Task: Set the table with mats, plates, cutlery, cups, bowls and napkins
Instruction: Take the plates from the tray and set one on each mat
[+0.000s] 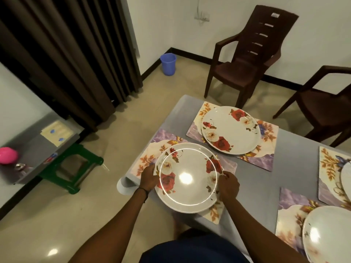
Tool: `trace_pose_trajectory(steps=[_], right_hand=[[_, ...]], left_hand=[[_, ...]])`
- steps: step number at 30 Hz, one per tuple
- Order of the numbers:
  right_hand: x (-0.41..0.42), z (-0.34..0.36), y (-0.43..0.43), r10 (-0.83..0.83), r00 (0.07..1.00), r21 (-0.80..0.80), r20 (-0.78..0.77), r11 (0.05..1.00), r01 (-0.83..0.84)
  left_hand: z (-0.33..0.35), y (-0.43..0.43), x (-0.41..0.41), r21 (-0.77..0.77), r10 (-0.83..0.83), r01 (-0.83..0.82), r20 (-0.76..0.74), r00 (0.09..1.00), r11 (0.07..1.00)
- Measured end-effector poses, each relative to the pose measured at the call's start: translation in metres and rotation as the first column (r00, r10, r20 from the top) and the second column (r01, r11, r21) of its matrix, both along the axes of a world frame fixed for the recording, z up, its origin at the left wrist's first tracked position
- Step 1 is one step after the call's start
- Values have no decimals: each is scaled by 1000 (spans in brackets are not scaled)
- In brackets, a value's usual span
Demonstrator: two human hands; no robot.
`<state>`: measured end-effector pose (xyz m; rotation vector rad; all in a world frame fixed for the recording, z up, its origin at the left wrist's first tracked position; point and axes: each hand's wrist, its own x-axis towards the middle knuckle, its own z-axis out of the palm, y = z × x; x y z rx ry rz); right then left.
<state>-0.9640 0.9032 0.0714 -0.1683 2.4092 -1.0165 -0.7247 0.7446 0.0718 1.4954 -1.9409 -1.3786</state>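
A white plate with red and white roses (187, 177) lies over a floral place mat (227, 168) at the near left corner of the grey table (262, 179). My left hand (149, 180) grips the plate's left rim and my right hand (228, 186) grips its right rim. A second rose plate (230, 130) sits on its own mat (266, 158) further back. Two more mats with plates show at the right: a far right mat (328, 168) and a near right plate (328, 236), both partly cut off by the frame.
Two brown plastic chairs (245, 57) (322, 105) stand beyond the table. A blue bucket (168, 63) sits by the dark curtain (76, 59). At the left, a grey side table (38, 149) holds a pink object (8, 155), above a green stool (76, 168).
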Motion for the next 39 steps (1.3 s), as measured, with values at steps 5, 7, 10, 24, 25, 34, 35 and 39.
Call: trace_pose_trajectory(steps=[5, 7, 10, 24, 25, 34, 35, 39], right_hand=[[-3, -10, -21, -39, 999, 9, 18, 999, 38], [-5, -18, -18, -39, 999, 38, 23, 999, 38], [-3, -8, -18, -18, 999, 33, 37, 999, 17], [14, -4, -28, -34, 993, 250, 110, 968, 5], [15, -4, -32, -34, 993, 294, 111, 956, 0], [16, -6, -38, -10, 994, 391, 106, 920, -33], [16, -6, -39, -1, 997, 406, 83, 913, -33], [23, -2, -52, 16, 997, 354, -81, 935, 14]], left_hand=[[-10, -48, -15, 6, -146, 146, 104, 984, 989], [-15, -53, -19, 11, -182, 182, 115, 977, 983], [-19, -64, -24, 1, -227, 229, 139, 964, 973], [-32, -117, -38, 137, -476, 461, 383, 791, 877], [-31, -116, -38, 114, -478, 473, 377, 793, 874], [-21, -113, -34, 89, -524, 521, 279, 805, 849], [-20, -112, -34, 76, -520, 521, 276, 808, 850], [-12, -108, -34, -3, -505, 534, 321, 802, 846]])
